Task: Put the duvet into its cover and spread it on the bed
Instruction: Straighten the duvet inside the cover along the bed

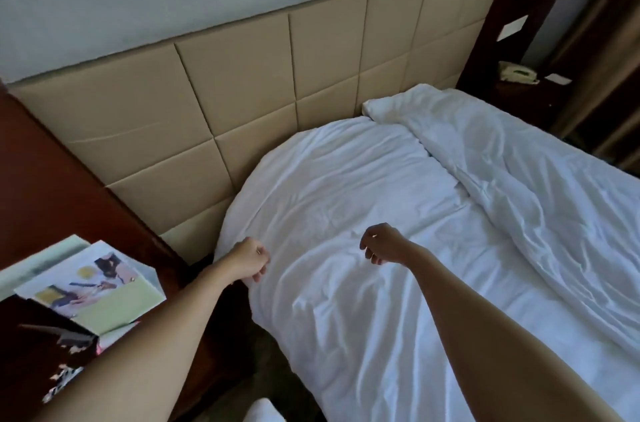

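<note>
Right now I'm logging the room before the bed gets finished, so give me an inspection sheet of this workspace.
Surface: bed under wrinkled white fabric, against a tan padded headboard.
Job's things: rumpled white duvet along the far side; whether it is inside its cover cannot be told.
Clutter: printed leaflets on the near bedside table.
Hands: left hand curled at the bed's near edge, fingers touching fabric; right hand loosely curled above the bed, empty.
Cables: nothing seen.
Surroundings: telephone on the far nightstand, curtain.
</note>
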Action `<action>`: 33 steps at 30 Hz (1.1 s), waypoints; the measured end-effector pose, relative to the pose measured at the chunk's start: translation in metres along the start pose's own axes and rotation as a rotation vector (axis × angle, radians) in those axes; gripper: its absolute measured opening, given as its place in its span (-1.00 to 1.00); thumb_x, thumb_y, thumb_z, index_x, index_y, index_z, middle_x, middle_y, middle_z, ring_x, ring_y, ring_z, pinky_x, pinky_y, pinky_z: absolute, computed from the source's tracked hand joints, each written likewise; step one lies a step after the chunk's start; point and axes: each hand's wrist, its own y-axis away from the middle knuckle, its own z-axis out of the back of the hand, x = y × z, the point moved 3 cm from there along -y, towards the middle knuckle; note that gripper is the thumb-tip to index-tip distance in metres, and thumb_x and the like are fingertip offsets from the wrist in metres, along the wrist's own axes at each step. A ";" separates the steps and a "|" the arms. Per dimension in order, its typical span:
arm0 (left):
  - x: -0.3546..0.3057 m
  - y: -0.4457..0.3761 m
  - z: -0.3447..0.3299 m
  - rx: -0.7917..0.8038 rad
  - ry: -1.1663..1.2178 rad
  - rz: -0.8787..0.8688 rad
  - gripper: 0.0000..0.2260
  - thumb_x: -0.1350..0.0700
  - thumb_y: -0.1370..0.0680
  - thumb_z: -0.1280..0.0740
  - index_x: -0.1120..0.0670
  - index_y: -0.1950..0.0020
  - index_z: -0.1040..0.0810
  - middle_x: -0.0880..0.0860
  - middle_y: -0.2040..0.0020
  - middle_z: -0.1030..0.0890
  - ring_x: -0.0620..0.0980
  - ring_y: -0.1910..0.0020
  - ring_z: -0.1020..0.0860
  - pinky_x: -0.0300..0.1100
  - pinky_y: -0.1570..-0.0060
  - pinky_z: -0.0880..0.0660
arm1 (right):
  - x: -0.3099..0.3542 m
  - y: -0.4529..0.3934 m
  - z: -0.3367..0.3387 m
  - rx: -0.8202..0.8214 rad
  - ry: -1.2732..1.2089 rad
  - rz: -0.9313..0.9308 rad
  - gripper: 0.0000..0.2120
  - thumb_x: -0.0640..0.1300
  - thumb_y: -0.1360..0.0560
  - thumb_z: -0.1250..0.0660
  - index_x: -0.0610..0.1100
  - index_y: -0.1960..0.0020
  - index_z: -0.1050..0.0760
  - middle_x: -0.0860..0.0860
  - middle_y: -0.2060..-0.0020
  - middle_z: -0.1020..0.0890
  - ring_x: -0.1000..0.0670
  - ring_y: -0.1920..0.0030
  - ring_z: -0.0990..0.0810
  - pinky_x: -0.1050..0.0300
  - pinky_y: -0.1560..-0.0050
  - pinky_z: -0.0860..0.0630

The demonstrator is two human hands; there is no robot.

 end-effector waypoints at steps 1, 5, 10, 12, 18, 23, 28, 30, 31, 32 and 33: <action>-0.012 -0.021 0.001 0.016 -0.019 -0.017 -0.82 0.16 -0.62 -0.17 0.14 0.06 -0.53 0.08 0.23 -0.65 -0.01 0.38 -0.60 -0.20 0.35 -0.50 | -0.004 -0.014 0.008 -0.015 -0.005 -0.021 -0.74 -0.26 -0.53 -0.14 -0.17 0.24 -0.55 -0.07 0.39 -0.61 0.01 0.48 -0.54 0.19 0.38 -0.52; -0.067 -0.113 -0.001 0.142 -0.121 -0.121 -0.81 0.16 -0.63 -0.16 0.14 0.07 -0.54 0.07 0.25 -0.64 -0.01 0.37 -0.60 -0.24 0.37 -0.44 | -0.026 -0.066 0.040 -0.089 -0.052 -0.139 -0.72 -0.28 -0.52 -0.12 -0.16 0.26 -0.53 -0.10 0.37 -0.61 -0.01 0.47 -0.54 0.20 0.42 -0.50; -0.156 -0.230 -0.003 0.272 -0.234 -0.302 -0.81 0.21 -0.62 -0.15 0.17 0.10 -0.52 0.13 0.23 -0.60 0.06 0.35 -0.56 -0.17 0.23 -0.50 | -0.042 -0.130 0.089 -0.257 -0.079 -0.290 -0.72 -0.28 -0.50 -0.11 -0.15 0.27 -0.53 -0.10 0.37 -0.63 0.03 0.51 -0.54 0.28 0.50 -0.44; -0.187 -0.274 -0.002 0.296 -0.275 -0.383 -0.83 0.20 -0.58 -0.15 0.12 0.17 -0.47 0.15 0.26 -0.54 0.04 0.36 -0.49 -0.14 0.29 -0.42 | -0.043 -0.154 0.106 -0.315 -0.088 -0.363 -0.73 -0.27 -0.51 -0.10 -0.18 0.23 -0.55 -0.11 0.33 -0.64 -0.01 0.43 -0.58 0.28 0.47 -0.48; -0.282 -0.391 0.001 0.113 -0.373 -0.589 -0.80 0.14 -0.60 -0.15 0.15 0.15 -0.47 0.09 0.23 -0.57 0.06 0.31 -0.51 -0.10 0.37 -0.41 | -0.046 -0.245 0.160 -0.500 0.052 -0.500 -0.75 -0.08 -0.53 -0.13 -0.04 0.00 -0.58 -0.06 0.00 -0.65 -0.12 0.00 -0.62 0.06 0.01 -0.55; -0.364 -0.473 -0.050 -0.088 -0.319 -0.915 -0.88 0.20 -0.57 -0.23 0.16 0.13 -0.52 0.06 0.12 -0.53 0.10 0.18 -0.53 -0.03 0.16 -0.47 | -0.082 -0.325 0.194 -0.491 0.162 -0.478 -0.74 0.00 -0.59 -0.17 0.02 -0.24 -0.45 0.01 -0.13 -0.55 -0.03 -0.23 -0.49 0.03 -0.11 -0.49; -0.425 -0.540 -0.121 -0.278 -0.442 -1.180 -0.68 0.25 -0.38 -0.42 0.12 -0.13 -0.58 0.09 -0.13 -0.53 0.10 -0.05 -0.51 0.07 -0.03 -0.39 | -0.140 -0.386 0.234 -0.517 0.347 -0.483 -0.45 0.11 -0.54 -0.28 0.05 -0.48 -0.24 -0.02 -0.40 -0.34 -0.09 -0.41 -0.31 -0.03 -0.32 -0.37; -0.446 -0.563 -0.139 -0.305 -0.523 -1.264 -0.49 0.19 -0.36 -0.45 0.09 -0.31 -0.52 0.09 -0.31 -0.48 0.06 -0.24 -0.44 0.12 -0.14 -0.36 | -0.163 -0.406 0.243 -0.515 0.329 -0.524 -0.27 0.16 -0.51 -0.32 0.07 -0.57 -0.08 -0.06 -0.52 -0.19 -0.12 -0.51 -0.17 -0.06 -0.43 -0.27; -0.456 -0.575 -0.146 -0.288 -0.594 -1.266 -0.39 0.15 -0.38 -0.45 0.07 -0.43 -0.42 0.09 -0.42 -0.40 0.06 -0.37 -0.37 0.16 -0.22 -0.31 | -0.173 -0.415 0.248 -0.530 0.295 -0.551 -0.20 0.18 -0.50 -0.34 0.08 -0.59 0.00 -0.07 -0.56 -0.09 -0.13 -0.56 -0.08 -0.08 -0.48 -0.22; -0.464 -0.586 -0.150 -0.273 -0.677 -1.236 -0.28 0.09 -0.41 -0.45 0.05 -0.53 -0.27 0.08 -0.52 -0.27 0.08 -0.48 -0.26 0.19 -0.32 -0.21 | -0.182 -0.424 0.252 -0.555 0.261 -0.578 -0.14 0.19 -0.49 -0.35 0.08 -0.60 0.06 -0.07 -0.59 -0.02 -0.13 -0.58 0.01 -0.10 -0.51 -0.15; -0.473 -0.598 -0.154 -0.259 -0.756 -1.186 -0.19 0.03 -0.45 -0.44 0.00 -0.60 -0.09 0.07 -0.59 -0.11 0.09 -0.56 -0.11 0.20 -0.39 -0.09 | -0.189 -0.433 0.256 -0.582 0.247 -0.599 -0.11 0.20 -0.49 -0.35 0.09 -0.61 0.12 -0.07 -0.60 0.04 -0.12 -0.59 0.07 -0.12 -0.53 -0.08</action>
